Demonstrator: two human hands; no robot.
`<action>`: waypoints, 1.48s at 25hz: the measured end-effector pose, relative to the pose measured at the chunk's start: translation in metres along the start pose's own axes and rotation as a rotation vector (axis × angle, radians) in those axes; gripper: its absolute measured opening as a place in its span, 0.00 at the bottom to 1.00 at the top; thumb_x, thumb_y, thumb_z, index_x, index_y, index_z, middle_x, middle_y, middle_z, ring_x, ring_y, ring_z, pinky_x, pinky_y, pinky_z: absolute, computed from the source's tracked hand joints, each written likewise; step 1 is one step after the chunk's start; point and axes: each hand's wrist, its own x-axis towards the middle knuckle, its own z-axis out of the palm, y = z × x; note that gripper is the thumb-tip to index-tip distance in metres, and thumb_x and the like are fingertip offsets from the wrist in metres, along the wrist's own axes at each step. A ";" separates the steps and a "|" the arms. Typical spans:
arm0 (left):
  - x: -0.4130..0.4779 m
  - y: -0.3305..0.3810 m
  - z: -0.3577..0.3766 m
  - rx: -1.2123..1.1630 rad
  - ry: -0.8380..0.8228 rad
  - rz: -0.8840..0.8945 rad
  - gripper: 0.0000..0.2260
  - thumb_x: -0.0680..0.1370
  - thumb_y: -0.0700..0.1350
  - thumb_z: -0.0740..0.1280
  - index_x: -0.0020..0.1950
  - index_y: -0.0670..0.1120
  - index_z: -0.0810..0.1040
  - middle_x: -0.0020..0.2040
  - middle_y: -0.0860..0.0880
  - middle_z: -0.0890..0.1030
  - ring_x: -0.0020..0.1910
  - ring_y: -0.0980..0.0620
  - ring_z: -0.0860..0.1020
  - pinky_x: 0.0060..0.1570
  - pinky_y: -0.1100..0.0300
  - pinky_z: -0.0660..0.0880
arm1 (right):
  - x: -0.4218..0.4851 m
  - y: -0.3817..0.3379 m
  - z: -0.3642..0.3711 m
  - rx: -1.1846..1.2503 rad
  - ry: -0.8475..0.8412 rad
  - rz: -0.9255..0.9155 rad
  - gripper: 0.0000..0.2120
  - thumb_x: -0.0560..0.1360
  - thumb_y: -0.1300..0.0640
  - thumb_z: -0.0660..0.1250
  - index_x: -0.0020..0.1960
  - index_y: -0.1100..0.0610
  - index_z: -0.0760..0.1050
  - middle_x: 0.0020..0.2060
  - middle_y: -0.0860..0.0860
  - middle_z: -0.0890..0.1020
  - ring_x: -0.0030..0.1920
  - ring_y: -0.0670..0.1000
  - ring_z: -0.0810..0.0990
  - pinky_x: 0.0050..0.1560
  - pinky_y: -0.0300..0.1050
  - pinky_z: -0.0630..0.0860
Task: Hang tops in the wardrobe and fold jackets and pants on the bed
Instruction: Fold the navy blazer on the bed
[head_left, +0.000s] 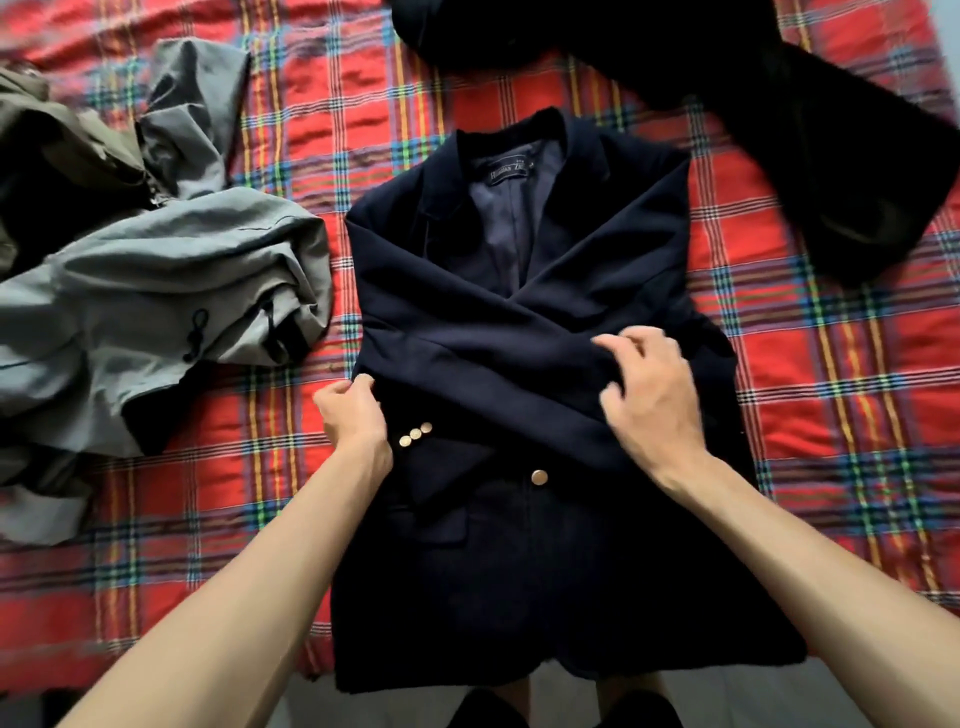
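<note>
A navy blazer (524, 291) with gold buttons lies face up on the bed, collar away from me, hem hanging over the near edge. Both sleeves are folded across its chest in an X. My left hand (353, 415) pinches the blazer's left edge just above three small gold cuff buttons. My right hand (649, 395) rests on the crossed sleeves at the right, fingers curled into the cloth.
The bed is covered by a red plaid blanket (831, 415). A crumpled grey jacket (171, 291) and an olive garment (57, 135) lie at the left. A black garment (779, 145) sprawls across the top right. The floor shows past the near bed edge.
</note>
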 end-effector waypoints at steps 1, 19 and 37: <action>0.008 -0.001 -0.007 0.245 0.068 0.164 0.12 0.74 0.42 0.67 0.57 0.42 0.73 0.51 0.43 0.77 0.46 0.45 0.76 0.45 0.57 0.72 | 0.010 -0.018 0.011 0.050 -0.030 -0.111 0.25 0.67 0.60 0.69 0.65 0.55 0.76 0.61 0.55 0.75 0.58 0.58 0.73 0.59 0.53 0.71; 0.100 -0.033 -0.031 0.827 -0.249 1.465 0.11 0.72 0.44 0.66 0.51 0.49 0.84 0.59 0.50 0.81 0.57 0.46 0.75 0.63 0.52 0.66 | 0.223 -0.212 0.148 0.186 -0.283 0.032 0.10 0.77 0.51 0.65 0.57 0.52 0.73 0.53 0.54 0.81 0.56 0.58 0.78 0.52 0.48 0.71; 0.064 -0.005 0.080 1.280 -0.323 1.459 0.33 0.81 0.63 0.49 0.80 0.46 0.52 0.79 0.35 0.51 0.79 0.38 0.50 0.77 0.44 0.49 | -0.035 0.014 0.071 -0.439 -0.194 0.010 0.31 0.78 0.43 0.51 0.78 0.54 0.59 0.78 0.59 0.58 0.78 0.59 0.56 0.77 0.58 0.53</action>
